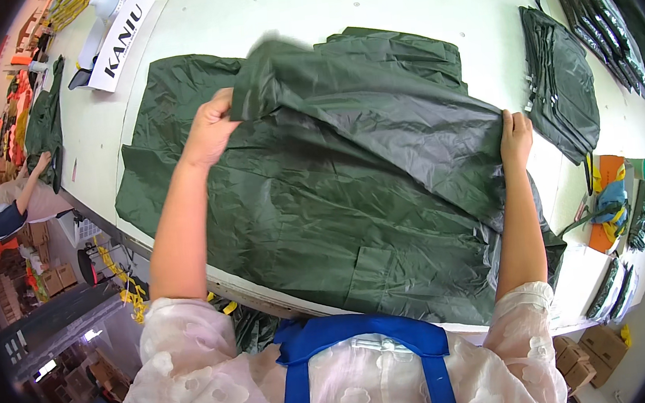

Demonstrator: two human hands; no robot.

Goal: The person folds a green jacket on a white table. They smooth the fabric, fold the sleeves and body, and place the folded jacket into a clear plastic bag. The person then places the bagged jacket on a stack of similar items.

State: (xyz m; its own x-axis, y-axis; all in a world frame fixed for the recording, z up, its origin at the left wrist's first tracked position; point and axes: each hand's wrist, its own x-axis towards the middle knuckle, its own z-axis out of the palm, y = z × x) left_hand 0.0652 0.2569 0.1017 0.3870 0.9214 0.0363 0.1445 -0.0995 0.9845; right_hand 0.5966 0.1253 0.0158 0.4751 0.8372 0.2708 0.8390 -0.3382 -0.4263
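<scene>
A dark green raincoat (291,197) of thin, shiny coated cloth lies spread over the white table (242,11). My left hand (212,127) pinches an edge of it near the upper left. On the far right, my right hand (516,136) grips another edge, fingers closed over the cloth. Between my two hands a panel of the coat is lifted, showing its greyer side, and its far corner is blurred by motion. A square pocket flap (370,273) shows near the front edge. At the back, more folded green cloth (401,50) sticks out beyond the lifted panel.
Right of the coat lies a stack of dark green pouches (559,78), with packed dark garments (601,27) beyond. An orange packet with blue and yellow cloth (610,201) is near the right edge. A white sign (119,46) stands back left. Another person (19,196) works at the far left.
</scene>
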